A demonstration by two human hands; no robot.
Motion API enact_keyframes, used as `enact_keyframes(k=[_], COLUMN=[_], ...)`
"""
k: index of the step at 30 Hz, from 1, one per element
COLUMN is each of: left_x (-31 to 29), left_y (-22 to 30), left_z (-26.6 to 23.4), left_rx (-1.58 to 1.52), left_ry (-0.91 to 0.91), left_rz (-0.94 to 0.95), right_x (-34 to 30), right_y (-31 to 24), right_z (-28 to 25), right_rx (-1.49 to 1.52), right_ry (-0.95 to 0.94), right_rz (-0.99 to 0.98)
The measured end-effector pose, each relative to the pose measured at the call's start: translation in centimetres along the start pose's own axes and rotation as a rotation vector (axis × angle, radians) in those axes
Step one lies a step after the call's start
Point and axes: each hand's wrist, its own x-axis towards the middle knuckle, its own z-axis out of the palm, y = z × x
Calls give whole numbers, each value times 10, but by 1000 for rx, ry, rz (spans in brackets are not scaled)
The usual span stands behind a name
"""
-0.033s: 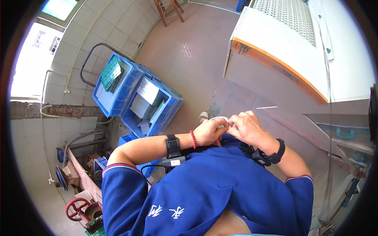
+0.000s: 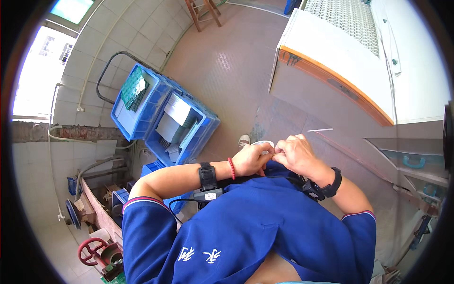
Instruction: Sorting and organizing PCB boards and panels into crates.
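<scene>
Left hand (image 2: 249, 160) and right hand (image 2: 295, 155) meet in front of the torso (image 2: 255, 203); round item (image 2: 263, 142) at both, mostly hidden. Shoe (image 2: 244, 139) just beyond, on the floor (image 2: 231, 71). Two crates ahead-left, side by side: left crate (image 2: 124, 124), right crate (image 2: 202, 137), sheets (image 2: 178, 110) in both. Handle (image 2: 100, 75) left of them, near wall (image 2: 92, 45). Window (image 2: 40, 71) far left. Stool (image 2: 203, 12) far ahead. Machine (image 2: 336, 61) ahead-right, mesh (image 2: 345, 21) on top. Strip (image 2: 320, 129) beyond-right of right hand. Handwheel (image 2: 91, 251) back-left.

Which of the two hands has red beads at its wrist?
The left hand: red beads circle its wrist. The right hand shows none, though both wear a black strap.
</scene>
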Motion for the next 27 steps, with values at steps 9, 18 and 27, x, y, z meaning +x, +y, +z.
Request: enact_keyframes(k=[9, 18, 27], left_x=[4, 10, 9], left_y=[-7, -10, -6], left_z=[-2, -6, -11], left_rx=[-78, -238, -285], left_ry=[-21, -39, -139], left_rz=[-63, -217, -124], right_x=[4, -5, 8], right_y=[-6, 3, 42], right_z=[11, -25, -5], right_rx=[-84, 252, 510], right_ry=[184, 97, 103], right_rz=[-113, -20, -111])
